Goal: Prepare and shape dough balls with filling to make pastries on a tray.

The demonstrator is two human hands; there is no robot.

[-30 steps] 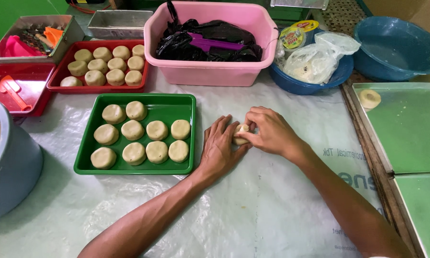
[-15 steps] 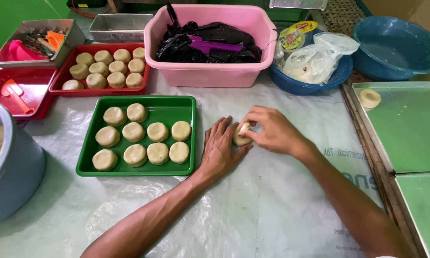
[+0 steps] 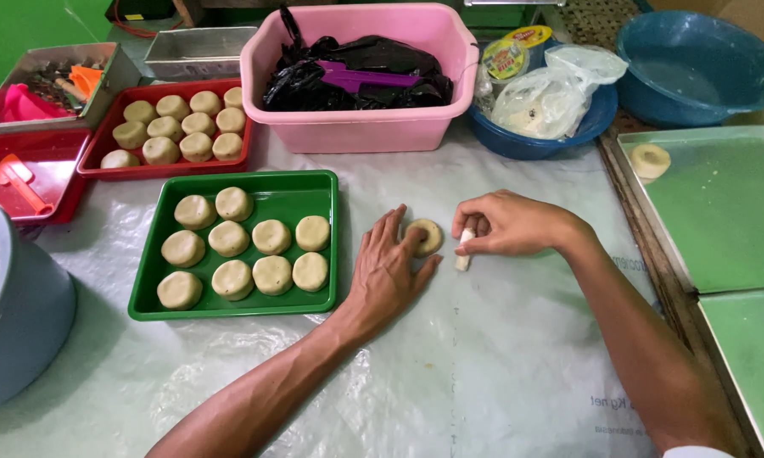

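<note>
Our hands have parted; left hand (image 3: 388,270) flat, steadying the dough disc (image 3: 424,237); right hand (image 3: 507,225) now pinching 1 small white dough piece (image 3: 464,251).

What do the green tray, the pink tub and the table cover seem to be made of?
Green tray: probably plastic, glossy, with a moulded rolled rim. Pink tub: plastic too, smooth, with a dull sheen and rounded corners. Table cover: seemingly thin clear plastic sheet, as it wrinkles and shines. The left hand lies flat on it.

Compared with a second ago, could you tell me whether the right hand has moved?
Yes. The right hand has drawn rightward, away from the green tray, off the dough disc.
</note>
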